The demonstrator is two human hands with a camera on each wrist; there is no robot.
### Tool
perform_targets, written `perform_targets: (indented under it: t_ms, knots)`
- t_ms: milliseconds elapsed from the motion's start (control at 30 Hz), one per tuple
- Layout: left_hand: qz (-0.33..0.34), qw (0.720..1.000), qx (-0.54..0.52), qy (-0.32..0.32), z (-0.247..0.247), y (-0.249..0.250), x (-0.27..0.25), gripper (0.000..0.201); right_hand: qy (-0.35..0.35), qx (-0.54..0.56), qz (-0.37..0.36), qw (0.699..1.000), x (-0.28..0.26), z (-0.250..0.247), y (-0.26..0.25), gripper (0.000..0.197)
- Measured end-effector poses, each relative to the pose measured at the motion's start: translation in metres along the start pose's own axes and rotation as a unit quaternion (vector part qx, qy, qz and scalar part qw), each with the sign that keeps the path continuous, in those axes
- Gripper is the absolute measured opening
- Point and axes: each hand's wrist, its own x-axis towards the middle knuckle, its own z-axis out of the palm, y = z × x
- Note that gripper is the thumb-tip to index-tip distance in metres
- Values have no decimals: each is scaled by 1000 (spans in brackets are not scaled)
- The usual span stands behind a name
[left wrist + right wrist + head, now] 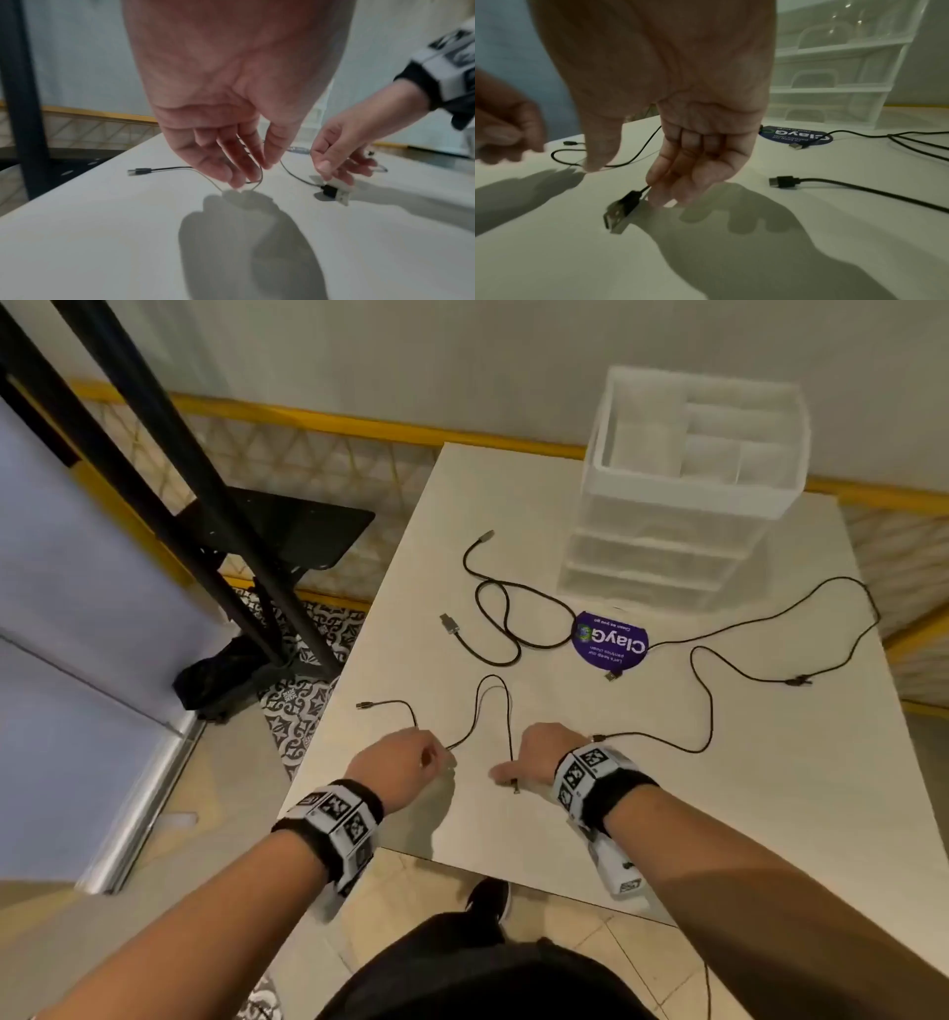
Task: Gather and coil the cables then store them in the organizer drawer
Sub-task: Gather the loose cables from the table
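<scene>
Both hands work the short cable [477, 711] at the near edge of the table [667, 788]. My left hand [398, 762] reaches down with fingers [244, 162] loosely curled around a loop of the cable, lifting that bend just off the surface; its small plug [138, 171] lies flat to the left. My right hand [539, 752] pinches the same cable just behind its USB plug [621, 209], thumb [600, 146] pointing down and apart from the fingers [670, 182], the plug's metal end tilted against the tabletop.

Between my hands the cable arches away from me in a tall hairpin. A second cable [503, 618] lies in loose curls farther out, both plugs free on the table. A third, long cable [708, 690] snakes across the right side, one end [782, 181] just beside my right wrist, another stretch running under a purple round sticker [611, 642].

Beyond the sticker stands the clear plastic organizer [683, 505], its drawers [829, 81] all pushed in. A black stand [169, 495] rises off the floor to the left of the table.
</scene>
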Motion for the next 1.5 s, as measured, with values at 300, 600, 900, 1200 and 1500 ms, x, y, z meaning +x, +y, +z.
perform_targets:
  t_ms: [300, 600, 900, 1200, 1500]
  knots:
    - [181, 982, 47, 38, 8, 27, 30, 39, 56, 73, 37, 995, 1, 2, 11, 23]
    - [199, 977, -58, 44, -23, 84, 67, 21, 261, 399, -65, 877, -20, -61, 17, 14]
    - [25, 958, -260, 116, -42, 74, 101, 22, 232, 366, -76, 898, 24, -79, 22, 21]
    - [-93, 917, -369, 119, -47, 36, 101, 29, 58, 43, -96, 993, 97, -68, -7, 60]
    - [-143, 879, -453, 30, -26, 47, 99, 37, 103, -18, -83, 991, 85, -33, 9, 34]
